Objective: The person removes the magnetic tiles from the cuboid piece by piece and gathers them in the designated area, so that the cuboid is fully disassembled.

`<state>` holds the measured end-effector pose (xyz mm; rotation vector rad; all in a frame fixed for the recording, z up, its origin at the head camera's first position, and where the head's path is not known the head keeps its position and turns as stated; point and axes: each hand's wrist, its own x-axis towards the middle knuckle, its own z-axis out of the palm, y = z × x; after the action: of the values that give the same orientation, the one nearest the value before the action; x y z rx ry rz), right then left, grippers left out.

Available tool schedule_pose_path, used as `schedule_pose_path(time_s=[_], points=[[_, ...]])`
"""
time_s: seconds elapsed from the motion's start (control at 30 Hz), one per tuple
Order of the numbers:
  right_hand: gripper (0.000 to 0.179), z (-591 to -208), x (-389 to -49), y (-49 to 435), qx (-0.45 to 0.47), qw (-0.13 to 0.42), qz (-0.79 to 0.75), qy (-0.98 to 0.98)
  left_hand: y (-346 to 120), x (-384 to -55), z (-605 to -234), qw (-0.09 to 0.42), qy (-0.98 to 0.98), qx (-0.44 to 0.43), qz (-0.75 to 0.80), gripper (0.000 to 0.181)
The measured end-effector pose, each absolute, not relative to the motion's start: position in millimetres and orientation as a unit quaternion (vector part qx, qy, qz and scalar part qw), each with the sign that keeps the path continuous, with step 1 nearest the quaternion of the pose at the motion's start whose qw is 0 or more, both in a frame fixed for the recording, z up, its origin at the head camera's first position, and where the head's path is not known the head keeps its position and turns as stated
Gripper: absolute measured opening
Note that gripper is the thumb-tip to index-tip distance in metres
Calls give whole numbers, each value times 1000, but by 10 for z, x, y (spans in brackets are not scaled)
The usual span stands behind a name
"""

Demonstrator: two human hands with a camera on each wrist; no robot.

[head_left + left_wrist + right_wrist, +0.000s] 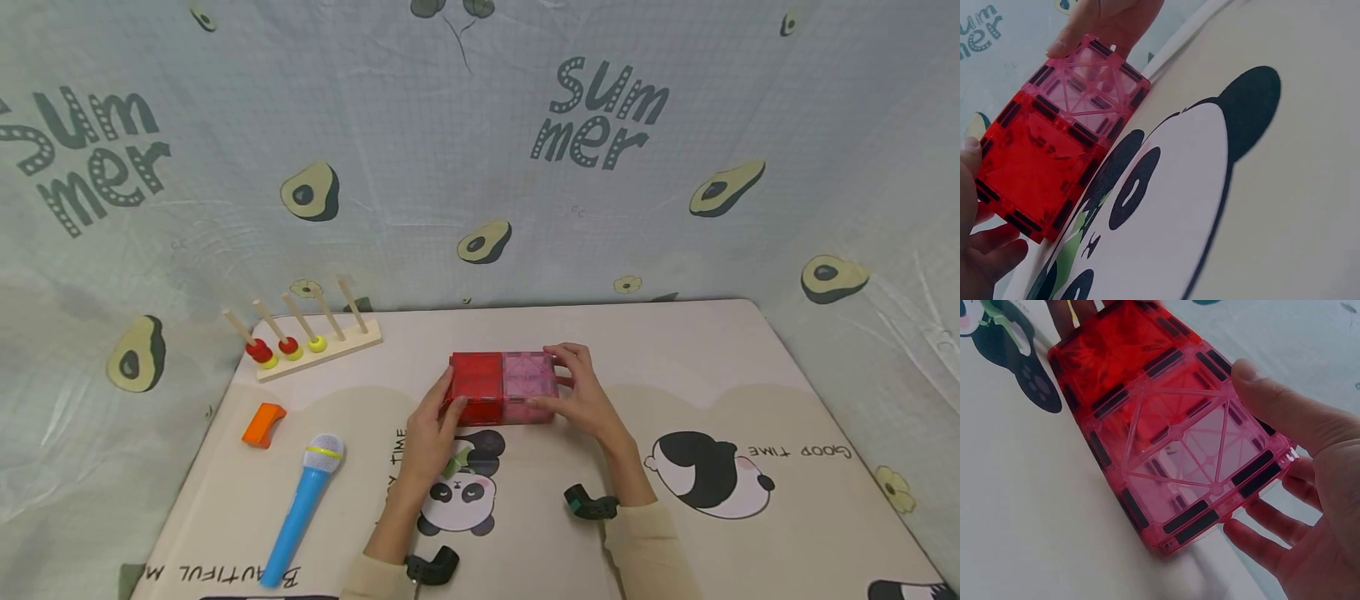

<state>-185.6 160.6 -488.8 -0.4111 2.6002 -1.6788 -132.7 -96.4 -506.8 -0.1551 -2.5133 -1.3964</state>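
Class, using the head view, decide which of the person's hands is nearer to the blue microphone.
Left. The left hand is to the microphone's right, holding the red block; the right hand is farther right, holding the pink block.

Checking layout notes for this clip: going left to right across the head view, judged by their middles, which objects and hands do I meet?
Orange block, blue microphone, left hand, red tile block, pink tile block, right hand. The pegged stand overlaps the first two sideways, so it is left out.
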Motion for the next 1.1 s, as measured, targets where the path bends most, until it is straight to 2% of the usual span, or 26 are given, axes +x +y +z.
schedule_pose_path(time_s=[0.47,0.73,1.1], points=[[92,-4860,-1839,1583,-131,0,-542,830,-968,-1326,-5053,138,-856,-63,-494,60],[94,-4850,-1825,1581,-134,-27,-496,857,-969,-1322,-5069,132,-857,-60,-495,61],[95,-4808,-1807,1566,-127,3,-520,845,-976,-1326,-5075,143,-860,-64,-485,61]])
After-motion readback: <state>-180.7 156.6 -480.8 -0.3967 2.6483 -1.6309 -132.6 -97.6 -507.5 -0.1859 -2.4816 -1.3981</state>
